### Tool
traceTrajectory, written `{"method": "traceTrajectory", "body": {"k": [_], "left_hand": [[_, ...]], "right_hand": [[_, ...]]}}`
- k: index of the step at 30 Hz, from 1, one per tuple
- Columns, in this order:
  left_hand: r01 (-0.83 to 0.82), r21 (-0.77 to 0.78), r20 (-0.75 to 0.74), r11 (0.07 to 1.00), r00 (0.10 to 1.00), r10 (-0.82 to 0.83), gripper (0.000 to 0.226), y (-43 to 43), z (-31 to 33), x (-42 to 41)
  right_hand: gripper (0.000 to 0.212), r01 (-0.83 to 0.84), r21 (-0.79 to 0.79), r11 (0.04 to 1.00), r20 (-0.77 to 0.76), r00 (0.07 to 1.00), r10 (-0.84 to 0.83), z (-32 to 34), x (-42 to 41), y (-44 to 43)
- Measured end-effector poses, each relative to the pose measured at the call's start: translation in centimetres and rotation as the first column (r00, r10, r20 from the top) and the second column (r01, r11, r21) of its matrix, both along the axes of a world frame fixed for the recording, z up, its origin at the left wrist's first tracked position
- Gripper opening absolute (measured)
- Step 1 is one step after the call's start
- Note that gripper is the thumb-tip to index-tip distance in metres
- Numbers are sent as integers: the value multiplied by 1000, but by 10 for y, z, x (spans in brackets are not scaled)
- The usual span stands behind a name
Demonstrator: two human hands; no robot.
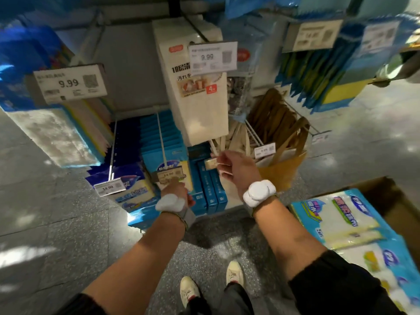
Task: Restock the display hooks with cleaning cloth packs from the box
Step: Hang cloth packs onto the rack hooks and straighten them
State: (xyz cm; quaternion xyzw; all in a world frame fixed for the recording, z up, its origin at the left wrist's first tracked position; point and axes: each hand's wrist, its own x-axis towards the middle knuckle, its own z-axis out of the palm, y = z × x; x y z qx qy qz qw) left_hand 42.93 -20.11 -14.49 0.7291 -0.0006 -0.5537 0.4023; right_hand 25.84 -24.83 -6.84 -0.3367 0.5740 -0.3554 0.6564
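My left hand (176, 189) reaches down to the low row of hooks. Its fingers curl round the front blue cleaning cloth pack (172, 155) hanging under a 14.90 price tag (168, 175). My right hand (231, 164) is beside it to the right and pinches the small tag (210, 164) at the tip of the neighbouring hook. Under that hook stand several dark blue packs (210, 192). At the lower right, an open cardboard box (386, 189) holds cleaning cloth packs (336, 214) with blue and white wrappers.
A tall white cloth pack (200, 87) hangs above my hands behind a 9.99 tag (212, 57). More packs hang at the left (52, 133) and upper right (341, 71). Wooden utensils (279, 123) fill a rack to the right. My shoes (211, 283) stand on grey floor.
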Motion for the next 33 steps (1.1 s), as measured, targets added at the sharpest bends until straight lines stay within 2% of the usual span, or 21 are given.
{"method": "traceTrajectory", "body": {"k": [4,7,10,13,16,19,22,24,25,28,30,32,33], "left_hand": [[70,-97,-41,993,996,-75,45,-14,23,-69],[179,-150,46,972,984,-174,42,-23,34,-114],[320,-223,151,921,945,-292,40,-29,39,-175],[467,-187,242,864,874,-421,46,-31,44,-240],[574,-210,304,792,808,-505,37,-32,37,-291],[719,-185,398,670,678,-618,33,-36,24,-346],[838,-105,489,536,513,-706,31,-40,16,-384],[906,-44,517,422,382,-766,25,-41,3,-412],[922,-18,519,387,339,-784,21,-42,-2,-412],[961,109,523,256,163,-837,13,-46,-31,-443],[966,207,521,155,25,-853,28,-48,-46,-446],[949,316,519,23,-153,-841,44,-56,-63,-458],[934,358,522,-9,-208,-827,49,-59,-66,-454]], "right_hand": [[40,129,-37,991,-99,986,-132,5,-45,5],[55,213,-19,977,-94,972,-214,6,-79,10],[58,272,-70,960,-111,954,-278,2,-136,23],[58,339,-70,938,-197,917,-346,-14,-201,32],[55,331,-53,942,-282,900,-332,-31,-254,41],[48,410,15,912,-327,864,-383,-60,-317,48],[37,484,113,868,-388,826,-410,-81,-361,58],[31,550,211,808,-353,814,-461,-101,-392,65],[29,538,269,799,-325,832,-450,-109,-394,69],[21,584,430,689,-292,812,-506,-134,-424,85],[25,582,431,689,-264,812,-521,-138,-425,94],[40,547,416,726,-238,836,-494,-156,-436,97],[44,531,440,724,-200,844,-498,-160,-433,97]]}}
